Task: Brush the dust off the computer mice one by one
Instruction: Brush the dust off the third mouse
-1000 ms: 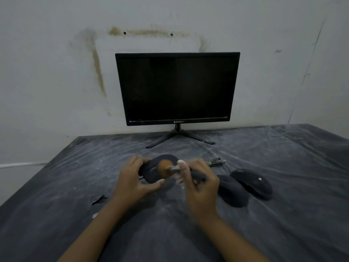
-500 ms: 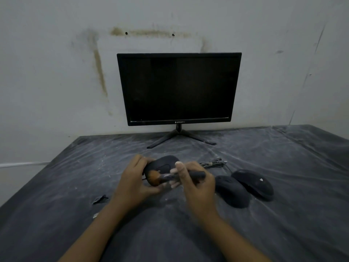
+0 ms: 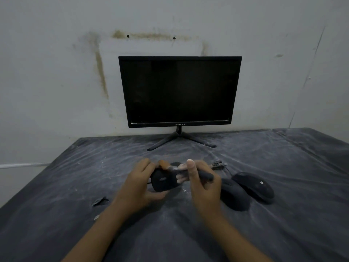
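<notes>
Black computer mouse (image 3: 163,181), rounded and matte, sits lifted above the table in the left hand (image 3: 138,184), whose fingers curl over its far side while the thumb runs beneath its near edge, so the hand is closed on it. Its underside, with a small oval opening, faces the camera. The right hand (image 3: 203,181) is closed around the dark handle of a small brush (image 3: 171,168), thumb raised on top; the brush's orange-brown bristle tuft lies at the mouse's far upper edge, next to the left fingertips, though motion blur keeps the exact contact unclear. Just right of the right hand, two more black mice rest on the table side by side: the nearer mouse (image 3: 235,195) and, just beyond it, the farther mouse (image 3: 254,186) with a small pale mark on its back. A bundled dark cable (image 3: 218,164) lies behind them. The table is covered by a dark, wrinkled plastic sheet (image 3: 75,186) streaked with pale dust and torn in one small spot at left. A black flat monitor (image 3: 179,91) with a dark screen stands on a splayed stand at the table's back, against a stained pale wall (image 3: 56,72).
</notes>
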